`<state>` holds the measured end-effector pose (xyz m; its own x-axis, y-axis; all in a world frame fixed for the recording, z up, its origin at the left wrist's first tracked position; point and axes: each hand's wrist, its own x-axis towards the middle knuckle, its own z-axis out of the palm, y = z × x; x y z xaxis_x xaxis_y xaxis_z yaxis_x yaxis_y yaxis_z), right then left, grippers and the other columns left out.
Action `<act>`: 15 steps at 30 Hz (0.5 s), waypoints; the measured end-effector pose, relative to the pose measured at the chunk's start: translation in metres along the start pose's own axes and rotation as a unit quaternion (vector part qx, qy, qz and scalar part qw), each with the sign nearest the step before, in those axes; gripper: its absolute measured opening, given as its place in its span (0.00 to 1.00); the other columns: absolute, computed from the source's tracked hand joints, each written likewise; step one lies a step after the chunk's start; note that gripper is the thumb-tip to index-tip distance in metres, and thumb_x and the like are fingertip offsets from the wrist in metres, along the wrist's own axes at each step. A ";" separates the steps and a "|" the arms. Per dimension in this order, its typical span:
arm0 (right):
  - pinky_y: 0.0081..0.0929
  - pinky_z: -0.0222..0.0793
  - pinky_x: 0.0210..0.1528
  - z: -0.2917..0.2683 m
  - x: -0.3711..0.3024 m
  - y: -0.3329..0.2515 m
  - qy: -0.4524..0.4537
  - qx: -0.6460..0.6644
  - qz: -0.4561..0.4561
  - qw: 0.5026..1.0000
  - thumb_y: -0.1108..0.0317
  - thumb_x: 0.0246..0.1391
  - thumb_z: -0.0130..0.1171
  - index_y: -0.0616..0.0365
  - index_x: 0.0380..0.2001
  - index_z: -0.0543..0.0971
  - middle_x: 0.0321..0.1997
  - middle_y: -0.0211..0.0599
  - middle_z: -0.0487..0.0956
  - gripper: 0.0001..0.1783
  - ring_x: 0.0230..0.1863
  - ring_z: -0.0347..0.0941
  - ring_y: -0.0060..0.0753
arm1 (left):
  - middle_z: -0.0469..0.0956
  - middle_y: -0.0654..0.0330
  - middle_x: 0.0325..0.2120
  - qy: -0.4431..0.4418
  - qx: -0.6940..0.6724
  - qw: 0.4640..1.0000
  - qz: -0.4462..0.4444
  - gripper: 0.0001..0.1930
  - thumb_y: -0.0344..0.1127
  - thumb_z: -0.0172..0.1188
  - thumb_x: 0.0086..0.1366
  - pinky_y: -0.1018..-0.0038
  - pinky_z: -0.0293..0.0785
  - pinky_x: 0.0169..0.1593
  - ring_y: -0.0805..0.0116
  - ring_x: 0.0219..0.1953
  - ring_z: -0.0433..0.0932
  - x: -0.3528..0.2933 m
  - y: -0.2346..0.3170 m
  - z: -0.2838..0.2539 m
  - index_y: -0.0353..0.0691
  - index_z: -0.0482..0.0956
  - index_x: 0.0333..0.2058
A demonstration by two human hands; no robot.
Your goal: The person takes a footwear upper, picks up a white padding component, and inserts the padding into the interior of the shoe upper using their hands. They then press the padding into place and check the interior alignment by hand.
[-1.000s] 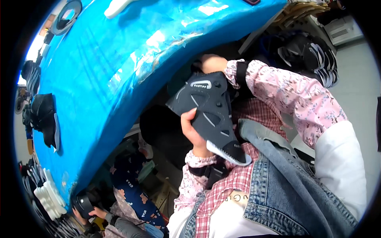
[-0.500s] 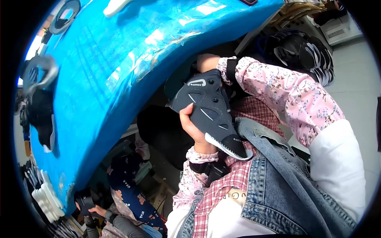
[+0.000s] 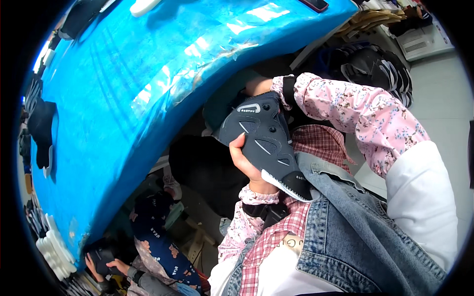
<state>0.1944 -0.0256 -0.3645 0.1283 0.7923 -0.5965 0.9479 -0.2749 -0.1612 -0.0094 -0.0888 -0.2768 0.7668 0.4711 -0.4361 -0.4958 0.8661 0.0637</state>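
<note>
A dark grey shoe upper (image 3: 259,133) hangs tilted in front of me, with mesh vents, small round eyelets and a white strip stitched along its toe end. My left hand (image 3: 249,165) is closed on its near side, the thumb pressed against the outer face and the other fingers hidden behind it. At the far end of the upper, my right hand (image 3: 259,85) is bent at the wrist beside its top edge. Its fingers are hidden behind the upper and in shadow beneath the table edge.
A blue-covered table (image 3: 113,98) curves across the left, carrying dark uppers (image 3: 43,123) and stacked white soles (image 3: 55,246). A phone (image 3: 315,5) lies at its far edge. Black-and-white uppers (image 3: 377,69) are heaped at right. At lower left, a co-worker's hands (image 3: 116,266) hold a dark piece.
My view has shifted a little; both hands stay at the same places on the upper. On the table's far left, the dark pieces have changed position and another has appeared near the top.
</note>
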 end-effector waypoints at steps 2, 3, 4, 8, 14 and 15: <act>0.38 0.68 0.45 0.004 -0.004 -0.004 0.071 0.034 0.026 0.997 0.59 0.45 0.55 0.55 0.39 0.79 0.44 0.47 0.76 0.18 0.45 0.73 0.47 | 0.73 0.54 0.39 -0.019 0.010 1.000 0.010 0.25 0.49 0.44 0.54 0.70 0.71 0.43 0.62 0.40 0.73 -0.003 -0.002 0.001 0.35 0.68 0.45; 0.38 0.67 0.46 0.000 -0.008 -0.001 0.109 0.051 0.035 0.992 0.58 0.48 0.53 0.55 0.40 0.78 0.43 0.49 0.76 0.18 0.46 0.72 0.49 | 0.73 0.54 0.39 -0.024 0.011 1.000 0.013 0.25 0.49 0.44 0.54 0.70 0.71 0.43 0.62 0.40 0.73 -0.002 -0.003 0.005 0.35 0.68 0.45; 0.39 0.66 0.47 0.002 -0.011 -0.009 0.174 0.094 0.055 0.979 0.56 0.55 0.47 0.55 0.42 0.77 0.43 0.53 0.75 0.19 0.46 0.70 0.52 | 0.73 0.54 0.39 -0.030 0.017 0.999 0.014 0.26 0.48 0.44 0.54 0.70 0.71 0.43 0.62 0.41 0.73 -0.001 -0.001 0.004 0.34 0.68 0.45; 0.36 0.68 0.46 -0.013 -0.002 0.010 0.080 0.077 0.131 0.985 0.60 0.49 0.54 0.55 0.39 0.79 0.45 0.46 0.76 0.17 0.45 0.73 0.46 | 0.73 0.53 0.41 -0.046 0.052 0.998 0.005 0.26 0.48 0.43 0.54 0.70 0.71 0.44 0.61 0.41 0.73 0.003 0.003 0.002 0.33 0.68 0.45; 0.36 0.67 0.46 -0.001 0.005 0.010 -0.053 -0.010 0.006 0.999 0.65 0.44 0.60 0.57 0.38 0.79 0.45 0.41 0.77 0.16 0.43 0.74 0.40 | 0.73 0.54 0.40 -0.055 0.022 0.998 0.019 0.25 0.48 0.44 0.55 0.70 0.71 0.43 0.61 0.40 0.74 0.002 0.006 -0.008 0.34 0.68 0.45; 0.36 0.67 0.46 0.002 0.003 0.009 -0.061 -0.021 0.007 0.998 0.64 0.45 0.60 0.57 0.39 0.79 0.46 0.41 0.76 0.16 0.44 0.73 0.41 | 0.73 0.54 0.40 -0.035 0.020 0.999 0.014 0.25 0.48 0.44 0.55 0.70 0.71 0.43 0.61 0.40 0.74 0.005 0.006 -0.008 0.35 0.68 0.45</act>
<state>0.2029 -0.0268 -0.3694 0.1074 0.7150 -0.6908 0.9579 -0.2605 -0.1207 -0.0119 -0.0826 -0.2862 0.7800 0.5047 -0.3699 -0.5023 0.8576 0.1109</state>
